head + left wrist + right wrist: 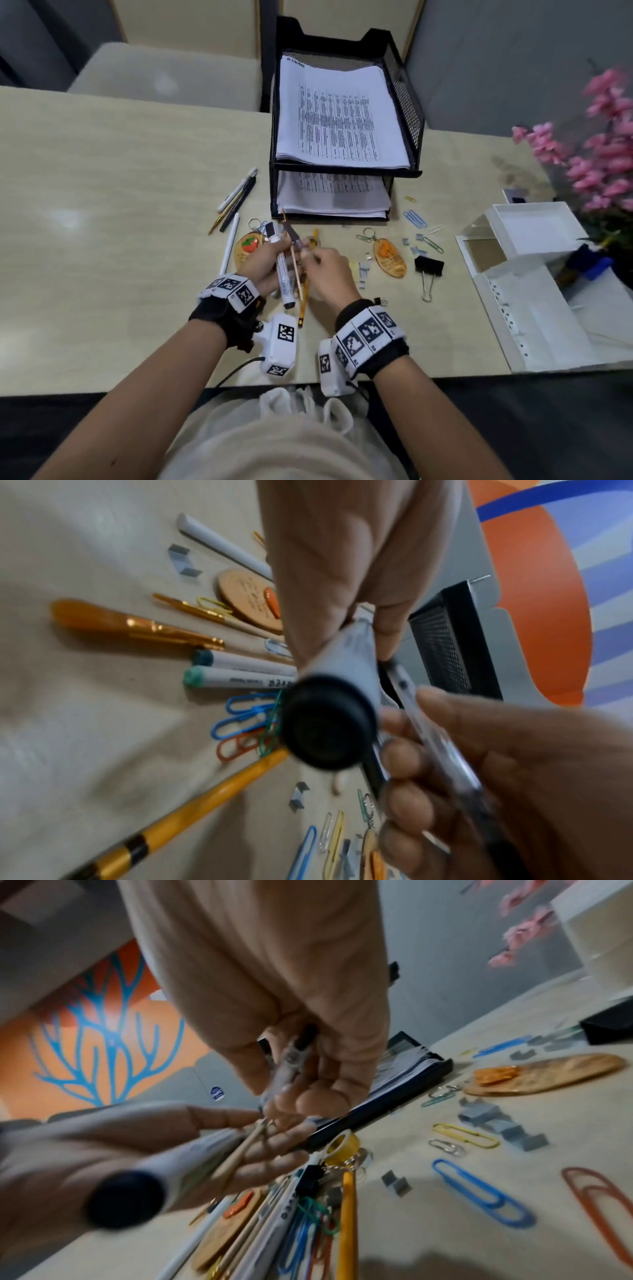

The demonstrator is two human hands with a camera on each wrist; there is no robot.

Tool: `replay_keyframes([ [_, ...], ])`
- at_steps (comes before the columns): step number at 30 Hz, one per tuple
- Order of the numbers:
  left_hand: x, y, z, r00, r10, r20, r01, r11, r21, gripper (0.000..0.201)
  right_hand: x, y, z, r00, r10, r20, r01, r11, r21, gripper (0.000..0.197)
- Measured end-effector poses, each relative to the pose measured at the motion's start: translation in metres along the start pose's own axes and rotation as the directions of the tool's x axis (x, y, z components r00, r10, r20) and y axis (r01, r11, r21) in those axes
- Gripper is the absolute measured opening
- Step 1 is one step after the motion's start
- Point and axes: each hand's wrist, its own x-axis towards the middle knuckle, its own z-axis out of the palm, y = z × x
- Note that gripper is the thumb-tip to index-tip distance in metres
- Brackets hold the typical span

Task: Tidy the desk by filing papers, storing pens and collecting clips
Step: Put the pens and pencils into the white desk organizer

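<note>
Far left on the tabletop (102,164), a loose group of pens (236,198) lies at an angle, with a single white pen (230,246) just beside them. Next comes the left hand (265,263), its fingers curled round a white marker (282,270) with a black cap, and a thin wooden pencil (295,263) held alongside it. Under the hands lie a yellow pencil (304,301) and a round wooden keychain (247,248). The right hand (330,274) meets the left, pinching a clear pen (295,237) between thumb and fingertips; the pen's tip touches the left hand's bundle. Behind the hands stands a black mesh tray (407,102) with papers (339,113) stacked on both tiers. Farther right, paper clips (415,218), staples and a second oval keychain (390,260) are scattered, then a black binder clip (428,269), then a white organiser box (534,294).
</note>
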Motion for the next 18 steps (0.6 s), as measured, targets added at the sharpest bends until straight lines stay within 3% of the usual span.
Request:
replay_keyframes([
  [2, -0.001, 0.002, -0.003, 1.0, 0.009, 0.009, -0.008, 0.998, -0.061, 0.045, -0.002, -0.001, 0.005, 0.999, -0.027, -0.024, 0.027, 1.0, 0.003, 0.037],
  [5, -0.002, 0.007, -0.011, 0.999, 0.034, -0.019, -0.036, 0.992, -0.118, 0.031, -0.001, 0.006, 0.007, 0.996, 0.015, -0.091, -0.012, 0.999, 0.036, 0.037],
  [7, -0.002, 0.008, -0.018, 0.998, 0.043, -0.042, -0.046, 0.996, -0.074, 0.025, -0.001, 0.014, 0.011, 0.991, 0.087, -0.102, -0.096, 0.992, -0.087, 0.03],
  [9, -0.003, 0.008, -0.024, 0.994, 0.063, -0.09, -0.063, 0.998, 0.005, 0.025, -0.002, 0.016, 0.018, 0.987, 0.157, -0.032, -0.159, 0.951, -0.264, 0.017],
  [11, -0.005, 0.006, -0.027, 0.983, 0.091, -0.161, -0.07, 0.989, 0.132, 0.026, -0.002, 0.017, 0.024, 0.98, 0.198, 0.011, -0.182, 0.921, -0.346, 0.023],
  [13, -0.006, 0.003, -0.029, 0.97, 0.121, -0.212, -0.072, 0.972, 0.226, 0.025, -0.002, 0.018, 0.023, 0.975, 0.224, -0.002, -0.211, 0.914, -0.348, 0.023],
  [16, -0.002, -0.002, -0.025, 0.954, 0.128, -0.27, -0.049, 0.958, 0.282, 0.021, -0.004, 0.025, 0.014, 0.962, 0.273, -0.004, -0.26, 0.912, -0.318, 0.009],
  [18, 0.0, -0.008, -0.012, 0.957, 0.114, -0.266, -0.028, 0.951, 0.307, 0.019, -0.01, 0.033, 0.002, 0.948, 0.319, -0.022, -0.314, 0.914, -0.257, 0.016],
])
